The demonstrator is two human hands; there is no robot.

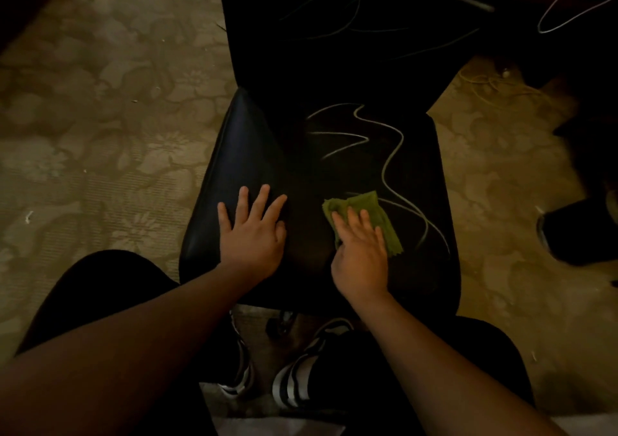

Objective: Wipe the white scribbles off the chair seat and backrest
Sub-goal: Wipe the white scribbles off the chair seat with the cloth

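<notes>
A black chair stands in front of me, its seat point(240, 154) glossy and dark. White scribbles point(384, 154) run over the right half of the seat, and more white scribbles point(384, 1) cross the backrest point(301, 61). My left hand point(252, 231) lies flat on the seat's left half, fingers spread, holding nothing. My right hand point(361, 255) presses a crumpled green cloth point(371, 211) onto the seat just left of the lower scribble lines. The seat's left half shows no marks.
A patterned beige carpet point(100, 118) surrounds the chair. A second dark chair with white scribbles point(575, 4) stands at the upper right. A dark shoe point(575, 231) sits at the right edge. My own striped shoes point(294, 385) are below the seat's front edge.
</notes>
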